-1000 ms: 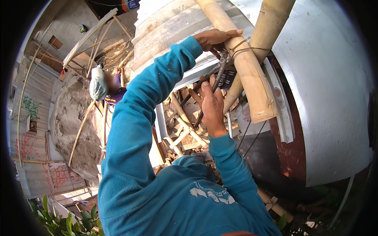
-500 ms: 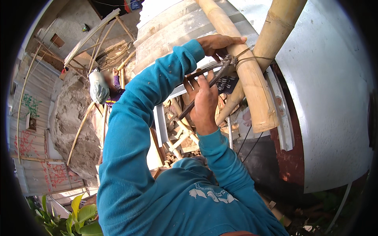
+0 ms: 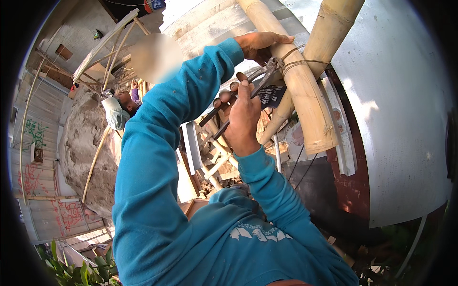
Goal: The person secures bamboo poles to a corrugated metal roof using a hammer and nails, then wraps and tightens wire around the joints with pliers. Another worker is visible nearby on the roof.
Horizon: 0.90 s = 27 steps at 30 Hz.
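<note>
Right hand (image 3: 243,117), grip pinching pliers (image 3: 248,93), now higher, nearer wire (image 3: 296,61) on bamboo pole (image 3: 305,105).

One head-worn fisheye view looks closely onto raised hands at crossed bamboo poles (image 3: 305,95).

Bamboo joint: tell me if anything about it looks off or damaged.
Nothing stands out. Wire wraps the crossing of the two bamboo poles; the right hand grips pliers on the wire, the left hand steadies the pole.
</note>
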Motion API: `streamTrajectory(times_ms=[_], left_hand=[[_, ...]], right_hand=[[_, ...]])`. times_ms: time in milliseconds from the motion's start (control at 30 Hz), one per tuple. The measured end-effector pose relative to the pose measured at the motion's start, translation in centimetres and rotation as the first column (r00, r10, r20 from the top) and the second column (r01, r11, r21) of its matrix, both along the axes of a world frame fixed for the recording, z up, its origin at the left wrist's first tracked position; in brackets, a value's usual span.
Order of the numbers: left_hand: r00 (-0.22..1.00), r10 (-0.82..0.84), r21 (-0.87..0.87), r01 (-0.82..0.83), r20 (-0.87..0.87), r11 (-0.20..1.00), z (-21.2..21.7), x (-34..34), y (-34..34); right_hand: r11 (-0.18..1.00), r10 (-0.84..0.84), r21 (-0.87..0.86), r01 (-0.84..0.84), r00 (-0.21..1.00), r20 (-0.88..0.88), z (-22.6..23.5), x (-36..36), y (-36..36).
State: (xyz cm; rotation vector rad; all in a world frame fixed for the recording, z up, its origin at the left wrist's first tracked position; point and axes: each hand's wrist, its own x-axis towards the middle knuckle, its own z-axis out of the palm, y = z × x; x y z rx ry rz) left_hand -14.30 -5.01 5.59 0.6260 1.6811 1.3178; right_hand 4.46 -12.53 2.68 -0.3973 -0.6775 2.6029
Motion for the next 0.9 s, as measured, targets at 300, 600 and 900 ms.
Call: streamTrajectory(times_ms=[300,600,900], left_hand=[[0.942,0.302,0.089,-0.291,-0.148,0.952,-0.2,2.2,2.2],[0.829,0.522,0.277,-0.463,-0.201,0.842,-0.7,2.4,2.8],[0.847,0.520,0.235,-0.485,-0.114,0.842,-1.1,4.0,2.4]], right_hand=[[0.932,0.358,-0.025,-0.361,0.930,-0.081,-2.2,2.5,5.4],[0.923,0.384,0.016,-0.384,0.917,-0.112,-1.4,6.4,6.0],[0.861,0.473,0.249,-0.442,0.878,-0.075,-4.2,7.8,8.1]])
